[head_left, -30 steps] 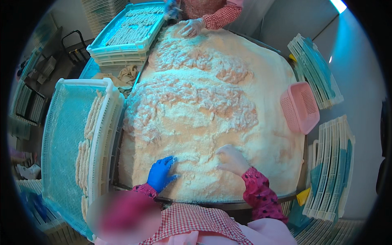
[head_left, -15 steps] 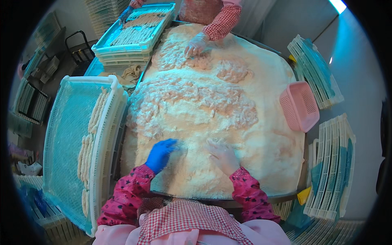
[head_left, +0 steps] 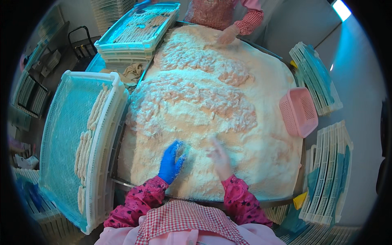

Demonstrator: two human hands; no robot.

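My left hand [head_left: 171,161], in a blue glove dusted with crumbs, is open over the pale breadcrumb bed [head_left: 196,179] on the near part of the table. To its right, my right hand [head_left: 221,158] wears a clear glove; it is blurred, but its fingers look spread with nothing in them. A gap of loose crumbs lies between the two. Beyond both hands a wide band of raw, crumb-dusted meat pieces [head_left: 196,96] stretches across the bed. Farther back lies a second heap of pieces [head_left: 204,57].
At my left stands a stacked mesh-lined tray [head_left: 61,134] with coated strips [head_left: 84,151] along its right side. Another filled tray [head_left: 139,28] is at the far left. A pink basket [head_left: 300,112] sits at the right edge, near stacked racks [head_left: 326,171]. A co-worker's gloved hand [head_left: 227,35] is opposite.
My left hand has turned its fingers away from me and moved slightly right; my right hand's fingers have lifted and spread. The co-worker's hand has drawn back from the far heap, to the right.
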